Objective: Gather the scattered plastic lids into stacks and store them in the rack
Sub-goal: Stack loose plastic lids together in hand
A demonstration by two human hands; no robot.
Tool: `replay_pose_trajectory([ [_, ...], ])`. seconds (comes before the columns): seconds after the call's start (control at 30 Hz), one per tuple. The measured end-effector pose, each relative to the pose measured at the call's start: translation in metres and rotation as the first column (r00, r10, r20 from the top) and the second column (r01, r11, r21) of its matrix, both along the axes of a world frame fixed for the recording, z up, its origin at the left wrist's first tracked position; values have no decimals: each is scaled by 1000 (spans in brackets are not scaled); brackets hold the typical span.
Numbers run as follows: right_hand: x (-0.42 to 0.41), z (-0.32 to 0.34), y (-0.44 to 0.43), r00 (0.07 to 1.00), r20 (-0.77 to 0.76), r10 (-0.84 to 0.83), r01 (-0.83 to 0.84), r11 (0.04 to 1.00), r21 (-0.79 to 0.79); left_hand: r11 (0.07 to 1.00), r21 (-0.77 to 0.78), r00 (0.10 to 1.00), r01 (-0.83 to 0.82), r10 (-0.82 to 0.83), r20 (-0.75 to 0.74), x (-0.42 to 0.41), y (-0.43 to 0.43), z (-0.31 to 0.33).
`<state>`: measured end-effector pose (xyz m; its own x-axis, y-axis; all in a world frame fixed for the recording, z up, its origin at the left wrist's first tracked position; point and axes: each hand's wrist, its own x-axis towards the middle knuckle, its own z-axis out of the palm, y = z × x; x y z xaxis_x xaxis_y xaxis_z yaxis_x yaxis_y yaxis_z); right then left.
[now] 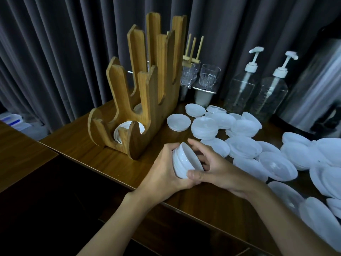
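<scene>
The rack (147, 100) is cut from thick honey-coloured wood with visible grain, and its round-tipped prongs rise in steps toward the back. Its lowest slot holds a few racked lids (120, 131) standing on edge, white and glossy. Another pale disc shows in the slot behind. The bench (103, 156) is dark brown wood with a slight sheen.

Right of the rack lie the scattered lids (243, 146), thin, round, milky translucent plastic with raised rims. Some are in low piles and many overlap, spreading out to the right edge of the view. Behind these, further right of the rack, stand two clear pump bottles (241, 93) with white pumps and a brushed-metal urn (317, 89). Just behind the rack's right end, cut-pattern glasses (209, 75) sit on a small tray. A grey pleated curtain (55, 52) hangs behind it all.

In front of the rack's near end, just above the bench edge, both hands hold a short stack of lids (186, 161) tipped on its side, its ribbed edges facing left. The left hand (166, 174) cups the stack from the left with its thumb curled under it. The right hand (221, 170) closes on it from the right, fingers curled over the top rim. The stack is clear of the rack.
</scene>
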<state>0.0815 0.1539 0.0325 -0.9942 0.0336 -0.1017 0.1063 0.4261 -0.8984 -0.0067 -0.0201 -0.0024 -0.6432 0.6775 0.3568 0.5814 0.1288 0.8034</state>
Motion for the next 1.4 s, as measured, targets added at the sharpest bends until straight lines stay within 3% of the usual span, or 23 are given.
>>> replay_pose_trajectory([
  [0.23,2,-17,-24,975,-116,-191,163,964,-211,1000,-5,997,-25,25,-70,0,0,-7],
  [0.5,4,-20,-18,995,-65,-78,48,926,-375,999,-37,998,2,-4,-57,-2,-3,-9],
  [0.7,4,-15,-10,998,-68,6,-25,960,-278,999,-50,999,15,-18,-52,-3,-5,-11],
  [0.8,1,-11,-12,999,-30,18,-26,953,-303,998,-49,995,-43,38,-95,-1,-5,-12],
  [0.97,-7,-17,-35,983,-71,-169,130,915,-381,994,-12,985,-112,109,-134,1,-6,-11],
  [1.1,-8,-21,-39,974,-87,-208,150,888,-435,994,1,985,-107,106,-133,0,-7,-11],
  [1.4,-3,-21,-29,987,-113,-115,79,956,-281,998,-17,994,-68,66,-89,-5,-7,-12],
])
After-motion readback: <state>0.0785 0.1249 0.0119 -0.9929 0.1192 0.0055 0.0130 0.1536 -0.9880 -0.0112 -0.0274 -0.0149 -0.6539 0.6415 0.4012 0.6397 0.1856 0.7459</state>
